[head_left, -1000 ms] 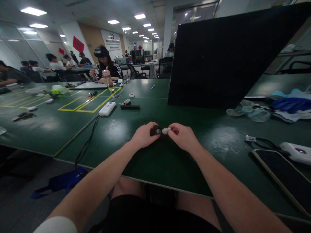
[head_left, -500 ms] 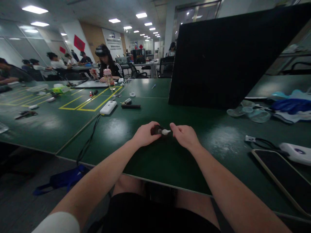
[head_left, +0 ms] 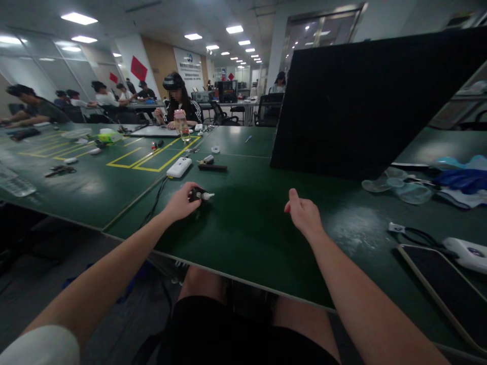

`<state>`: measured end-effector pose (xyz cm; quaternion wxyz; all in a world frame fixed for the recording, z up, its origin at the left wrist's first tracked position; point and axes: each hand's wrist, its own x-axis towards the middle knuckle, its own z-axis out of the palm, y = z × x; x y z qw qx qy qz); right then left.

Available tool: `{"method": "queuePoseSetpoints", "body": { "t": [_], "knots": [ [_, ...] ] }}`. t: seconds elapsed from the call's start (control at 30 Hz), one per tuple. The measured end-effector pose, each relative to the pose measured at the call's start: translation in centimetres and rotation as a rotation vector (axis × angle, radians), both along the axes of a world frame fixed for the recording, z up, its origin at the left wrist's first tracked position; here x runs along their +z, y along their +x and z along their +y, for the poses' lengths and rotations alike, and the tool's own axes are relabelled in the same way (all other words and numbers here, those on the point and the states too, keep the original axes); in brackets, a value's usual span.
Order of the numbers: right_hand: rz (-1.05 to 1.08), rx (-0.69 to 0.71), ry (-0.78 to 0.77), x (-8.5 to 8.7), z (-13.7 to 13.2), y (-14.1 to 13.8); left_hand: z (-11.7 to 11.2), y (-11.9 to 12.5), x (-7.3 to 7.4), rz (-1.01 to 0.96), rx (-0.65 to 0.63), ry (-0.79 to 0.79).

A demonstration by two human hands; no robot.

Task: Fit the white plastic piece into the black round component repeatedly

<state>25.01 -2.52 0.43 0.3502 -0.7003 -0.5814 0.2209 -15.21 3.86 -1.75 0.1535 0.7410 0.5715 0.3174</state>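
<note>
My left hand [head_left: 181, 202] rests on the green table [head_left: 247, 228] and is closed around a small black part with a white tip [head_left: 201, 194] that pokes out to the right. My right hand [head_left: 302, 213] hovers over the bare table well to the right, loosely curled with the thumb raised and nothing in it. A wide gap separates the two hands.
A white power bank [head_left: 179, 167] with a black cable lies beyond the left hand, beside a black bar [head_left: 212, 167]. A big black panel [head_left: 365, 101] stands behind. A phone [head_left: 445, 284], white device [head_left: 466, 252] and blue gloves [head_left: 456, 177] sit right. People work at far tables.
My right hand let go of the white tip and pulled away to the right. My left hand carried the black part to the left. The camera view also shifted.
</note>
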Motion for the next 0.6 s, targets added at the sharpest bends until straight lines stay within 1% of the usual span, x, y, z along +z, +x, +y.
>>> {"method": "queuePoseSetpoints", "body": {
  "t": [0.1, 0.17, 0.27, 0.37, 0.43, 0.5, 0.6],
  "knots": [
    [-0.002, -0.004, 0.012, -0.1, 0.0, 0.0, -0.7, -2.3, 0.8, 0.190, 0.019, 0.115],
    [-0.005, 0.000, 0.013, -0.2, 0.0, 0.1, -1.1, -3.1, 1.6, 0.355, -0.032, 0.214],
    [-0.004, 0.007, 0.002, -0.4, 0.2, 0.2, -1.4, -3.3, 2.2, 0.557, -0.130, 0.324],
    [-0.026, 0.008, -0.012, -0.5, 0.3, 0.2, -1.6, -2.9, 2.1, 0.673, -0.140, 0.369],
    [-0.049, -0.002, -0.018, -0.4, 0.3, 0.2, -1.8, -2.7, 1.8, 0.694, -0.112, 0.371],
    [-0.058, -0.007, -0.017, -0.4, 0.3, 0.1, -2.0, -2.7, 1.5, 0.659, -0.044, 0.367],
    [-0.044, 0.003, -0.018, -0.2, 0.2, 0.1, -1.8, -3.0, 1.0, 0.489, 0.126, 0.369]
  ]
}}
